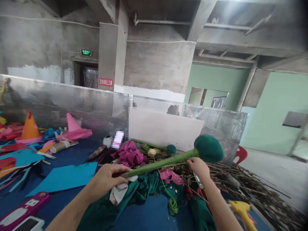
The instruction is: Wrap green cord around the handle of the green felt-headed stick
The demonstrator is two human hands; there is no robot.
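A long stem (163, 162) wrapped in green slants up to the right and ends in a dark green rounded head (209, 148). My left hand (109, 179) pinches its lower end, with a pale cloth scrap (119, 192) hanging just below the fingers. Close under the head, my right hand (199, 168) has its fingers closed at the stem; the exact grip is partly hidden. Beneath the stem lie dark green fabric (146, 184), a pink piece (170, 175) and a tangle of bright green string (173, 206). A magenta crumpled bunch (130, 153) sits behind.
Dry twigs (255, 183) spread along the right side, near a yellow glue gun (242, 211). Blue sheets (64, 178), an orange cone (29, 128) and a pink cone (73, 123) lie left. A white board (163, 128) leans against the perforated metal screen (96, 102); a person's head shows behind.
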